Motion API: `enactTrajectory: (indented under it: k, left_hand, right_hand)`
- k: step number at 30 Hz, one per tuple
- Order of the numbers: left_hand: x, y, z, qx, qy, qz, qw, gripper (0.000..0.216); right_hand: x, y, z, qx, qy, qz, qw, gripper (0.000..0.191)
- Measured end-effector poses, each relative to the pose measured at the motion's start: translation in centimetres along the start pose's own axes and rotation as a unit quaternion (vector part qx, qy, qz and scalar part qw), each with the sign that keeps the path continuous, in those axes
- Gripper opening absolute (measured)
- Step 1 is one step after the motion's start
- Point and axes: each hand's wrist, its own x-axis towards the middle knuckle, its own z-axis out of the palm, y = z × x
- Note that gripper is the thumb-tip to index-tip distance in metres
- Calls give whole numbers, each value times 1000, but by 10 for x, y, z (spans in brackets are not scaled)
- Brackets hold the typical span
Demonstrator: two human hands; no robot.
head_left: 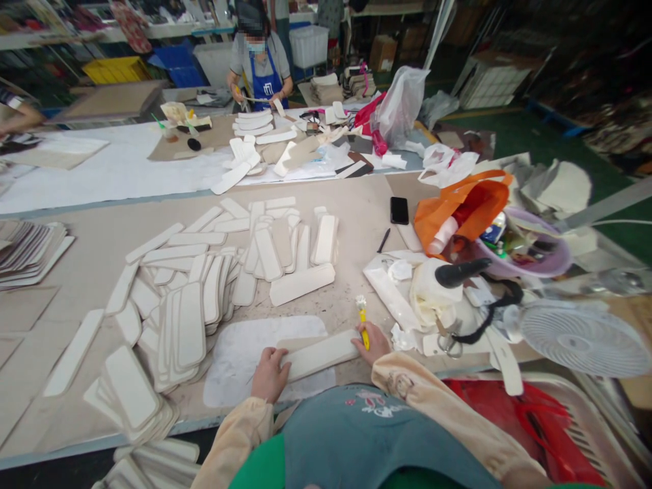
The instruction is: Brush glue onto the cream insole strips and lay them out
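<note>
A long off-white strip (320,356) lies across a whitish sheet (234,360) at the table's near edge, with another pale piece partly under its far side. My left hand (269,375) holds the strip's left end, fingers bent over it. At the opposite end, my right hand (375,343) grips a small yellow-handled tool (363,324), its pale, clumpy head pointing away from me; this hand also touches the strip. The tool looks like a brush, but its head is too small to make out clearly. Left of the sheet lie overlapping stacks of rounded white strips (191,326).
On the right are a glue-smeared container (432,292), a white fan (585,336), an orange bag (458,207) and a purple basin (550,255). A phone (399,210) and a pen (384,240) lie farther back. Across the table, a person in a blue apron (265,80) handles pieces.
</note>
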Motion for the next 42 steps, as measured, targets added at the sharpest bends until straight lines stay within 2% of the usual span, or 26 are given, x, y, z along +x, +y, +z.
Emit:
enactTrajectory:
  k: [6, 10, 13, 15, 18, 20, 21, 24, 29, 31, 35, 38, 42]
  left_hand:
    - [1, 0, 1, -1, 17, 38, 999, 30]
    - [0, 9, -8, -18, 27, 88, 996, 41]
    - [5, 29, -22, -91, -2, 135, 987, 51]
    - [13, 45, -32, -173, -45, 142, 974, 56]
    - [27, 70, -43, -260, -99, 129, 952, 40]
    - [32, 85, -46, -282, -109, 129, 945, 26]
    - [32, 92, -48, -288, -108, 132, 942, 28]
    - [27, 111, -54, -329, -105, 137, 928, 37]
    - [7, 142, -69, -504, -82, 93, 855, 29]
    - [0, 153, -73, -528, -81, 90, 841, 25]
    - [-11, 174, -78, -560, -68, 81, 822, 23]
    - [-18, 192, -83, -603, -67, 65, 793, 24]
    - [-29, 213, -85, -638, -126, 69, 757, 38]
  right_hand:
    - [2, -17, -8, 62, 2, 8, 998, 18]
    - [8, -40, -20, 117, -17, 6, 993, 24]
    - [20, -67, -34, 187, -62, 10, 980, 28]
    - [34, -89, -45, 229, -89, 6, 969, 30]
    - [59, -122, -65, 280, -95, -27, 955, 33]
    - [77, -140, -80, 298, -99, -64, 947, 34]
    - [85, -148, -87, 300, -96, -83, 945, 34]
    - [103, -161, -107, 321, -67, -103, 939, 38]
    - [109, -173, -119, 450, -4, -35, 892, 48]
    - [107, -177, -120, 481, 15, -30, 876, 47]
    - [104, -183, -123, 458, 74, -23, 885, 42]
    - [103, -185, -130, 448, 94, -23, 889, 40]
    - [103, -184, -145, 457, 117, -24, 882, 40]
